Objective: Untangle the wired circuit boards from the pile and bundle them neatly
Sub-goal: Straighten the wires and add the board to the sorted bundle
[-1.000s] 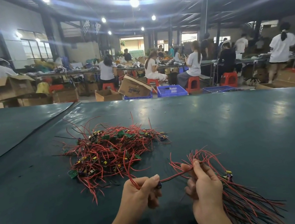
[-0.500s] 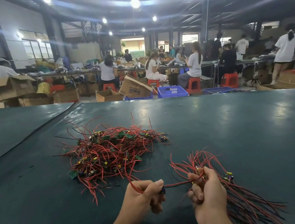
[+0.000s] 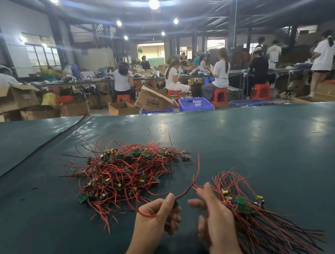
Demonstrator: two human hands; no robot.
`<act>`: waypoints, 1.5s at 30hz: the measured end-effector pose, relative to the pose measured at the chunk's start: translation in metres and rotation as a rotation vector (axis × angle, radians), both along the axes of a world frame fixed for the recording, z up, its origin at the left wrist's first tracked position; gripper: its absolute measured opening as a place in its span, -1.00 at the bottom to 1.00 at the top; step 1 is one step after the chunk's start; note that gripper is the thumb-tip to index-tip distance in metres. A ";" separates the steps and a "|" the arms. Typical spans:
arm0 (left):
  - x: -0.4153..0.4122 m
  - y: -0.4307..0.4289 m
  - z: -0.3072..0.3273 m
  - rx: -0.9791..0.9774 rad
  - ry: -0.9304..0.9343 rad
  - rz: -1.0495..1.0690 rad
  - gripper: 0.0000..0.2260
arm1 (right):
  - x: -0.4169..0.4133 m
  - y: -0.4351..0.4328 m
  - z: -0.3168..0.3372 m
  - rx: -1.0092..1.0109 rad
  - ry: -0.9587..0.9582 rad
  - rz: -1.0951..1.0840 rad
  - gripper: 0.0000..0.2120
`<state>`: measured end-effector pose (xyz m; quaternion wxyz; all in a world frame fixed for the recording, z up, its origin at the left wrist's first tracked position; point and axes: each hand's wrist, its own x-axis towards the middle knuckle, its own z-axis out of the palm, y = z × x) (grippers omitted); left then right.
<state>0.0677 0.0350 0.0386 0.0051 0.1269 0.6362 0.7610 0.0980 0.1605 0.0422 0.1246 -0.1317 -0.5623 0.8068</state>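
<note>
While workers [image 3: 219, 75] sit beyond green mat [image 3: 278, 152], L hand [image 3: 157, 216] pinches wire [image 3: 194, 180]; R hand [image 3: 215, 217] grip unclear.

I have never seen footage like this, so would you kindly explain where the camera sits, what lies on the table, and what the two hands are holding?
There is no machine here. A person wears a wide-angle camera on the head, so the single picture looks forward and down at their own bare hands. On the dark green table lies a tangled pile of small circuit boards with red and black wires. The left hand pinches one wired board, whose wire curves up and away. The right hand holds a bundle of boards already gathered, with its forefinger and thumb stretched out and the wires trailing back toward the person. Behind the table, other people sit at benches among cardboard boxes and blue crates.
</note>
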 end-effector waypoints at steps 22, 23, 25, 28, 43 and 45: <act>0.002 -0.005 0.007 -0.090 -0.002 0.002 -0.65 | -0.012 0.029 -0.001 -0.250 0.061 -0.193 -0.75; 0.001 -0.006 0.008 -0.091 -0.006 0.007 -0.69 | -0.011 0.028 -0.002 -0.223 0.073 -0.197 -0.76; 0.000 -0.008 0.007 -0.135 -0.007 -0.018 -0.74 | -0.010 0.026 -0.002 -0.193 0.101 -0.202 -0.77; -0.002 -0.007 0.003 -0.143 -0.032 -0.018 -0.87 | -0.010 0.027 -0.002 -0.204 0.146 -0.221 -0.75; -0.007 -0.006 0.000 0.259 -0.190 -0.104 -0.72 | -0.001 0.017 0.003 -0.159 0.199 -0.221 -0.76; -0.009 -0.006 -0.002 0.325 -0.208 -0.052 -0.80 | 0.001 0.013 0.005 -0.154 0.208 -0.102 -0.71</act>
